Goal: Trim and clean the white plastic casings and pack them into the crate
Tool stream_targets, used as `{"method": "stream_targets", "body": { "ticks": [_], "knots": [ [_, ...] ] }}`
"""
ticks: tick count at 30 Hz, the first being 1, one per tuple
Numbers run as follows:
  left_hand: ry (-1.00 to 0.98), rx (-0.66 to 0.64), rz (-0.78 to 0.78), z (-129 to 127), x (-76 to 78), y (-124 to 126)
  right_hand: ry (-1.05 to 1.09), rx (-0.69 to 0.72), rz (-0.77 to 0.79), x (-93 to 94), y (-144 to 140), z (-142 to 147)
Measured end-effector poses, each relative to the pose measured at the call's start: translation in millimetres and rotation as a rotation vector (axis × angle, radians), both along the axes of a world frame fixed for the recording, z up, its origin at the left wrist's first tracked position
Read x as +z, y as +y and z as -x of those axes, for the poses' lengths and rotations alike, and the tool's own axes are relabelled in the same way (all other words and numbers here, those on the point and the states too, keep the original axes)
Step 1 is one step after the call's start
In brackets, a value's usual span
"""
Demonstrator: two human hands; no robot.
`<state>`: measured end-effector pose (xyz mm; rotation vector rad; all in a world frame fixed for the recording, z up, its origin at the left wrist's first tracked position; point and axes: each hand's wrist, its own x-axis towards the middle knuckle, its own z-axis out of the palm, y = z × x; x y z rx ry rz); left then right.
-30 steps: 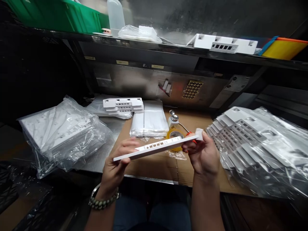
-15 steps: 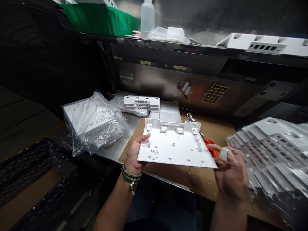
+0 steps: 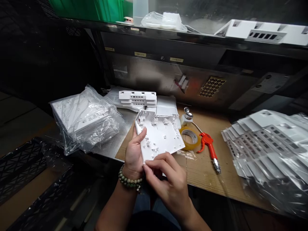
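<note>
A white plastic cover panel [image 3: 160,136] is held above the bench, its ribbed inner side facing me. My left hand [image 3: 133,154], with a green bead bracelet at the wrist, grips the panel's left edge. My right hand [image 3: 168,181] pinches the panel's near corner with thumb and fingers; whether it still holds the small white piece seen earlier is hidden.
A roll of yellow tape [image 3: 191,137] and an orange air blow gun [image 3: 209,146] lie on cardboard [image 3: 207,173]. Bagged white panels [image 3: 84,117] sit left, a fanned bagged stack [image 3: 269,144] right, unbagged panels [image 3: 138,98] behind. A shelf [image 3: 192,35] runs overhead.
The panel went from edge-on to inner side up, then turned with a corner toward me. My right hand moved from the panel's right end to its near corner, uncovering the tape and blow gun.
</note>
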<state>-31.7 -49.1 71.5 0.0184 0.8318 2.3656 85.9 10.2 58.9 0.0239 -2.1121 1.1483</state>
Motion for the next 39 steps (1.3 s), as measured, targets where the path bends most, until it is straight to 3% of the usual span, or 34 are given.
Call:
{"method": "stream_targets", "body": {
  "ticks": [7,13,15,19,21,26,34,39],
  "knots": [
    [-0.047,0.077,-0.022,0.4,2.8,-3.5,0.006,-0.001,0.023,-0.5,2.4,-1.4],
    [-0.061,0.064,0.007,3.4,-0.8,-4.4,-0.025,-0.027,-0.028,-5.5,8.2,1.6],
    [0.005,-0.003,0.027,12.3,-7.3,-14.7,-0.044,-0.125,-0.007,-9.7,29.5,-3.2],
    [0.289,-0.163,0.067,33.6,-21.0,-44.0,0.049,-0.485,0.089,-16.4,82.5,-22.1],
    [0.422,-0.206,0.085,41.9,-27.3,-55.3,0.091,-0.599,0.102,-18.9,97.5,-30.6],
    [0.488,-0.202,0.088,48.9,-40.3,-62.6,0.001,-0.474,0.083,-27.4,94.5,-32.4],
    [0.512,-0.203,0.125,48.0,-48.2,-63.2,-0.014,-0.437,0.033,-30.6,90.5,-31.5],
    [0.509,-0.199,0.103,48.4,-50.8,-64.1,-0.049,-0.403,-0.023,-39.1,103.1,-32.1]
  ]
}}
